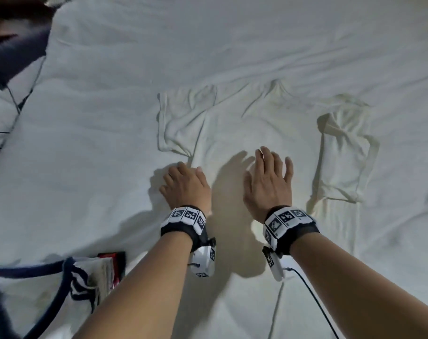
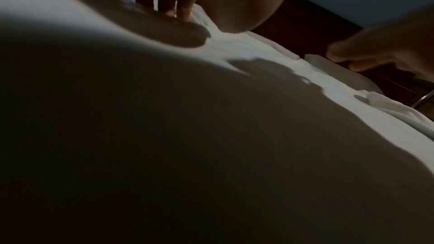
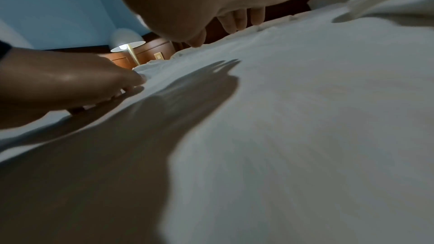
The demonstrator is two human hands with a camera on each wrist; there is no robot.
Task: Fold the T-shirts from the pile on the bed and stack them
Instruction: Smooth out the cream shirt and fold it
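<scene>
On the bed (image 1: 110,69): 1 white T-shirt (image 1: 269,123) spread; left hand (image 1: 186,184) fingers curled down onto its edge, right hand (image 1: 269,184) flat, fingers apart.

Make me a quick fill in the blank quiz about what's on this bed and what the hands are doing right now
1. The T-shirt spread on the bed is ____ in colour.
2. The right hand is over the shirt with its fingers ____.
3. The left hand is at the shirt's ____ edge.
4. A white garment with ____ stripes lies at the lower left.

Missing words: white; spread; left; dark blue
</scene>
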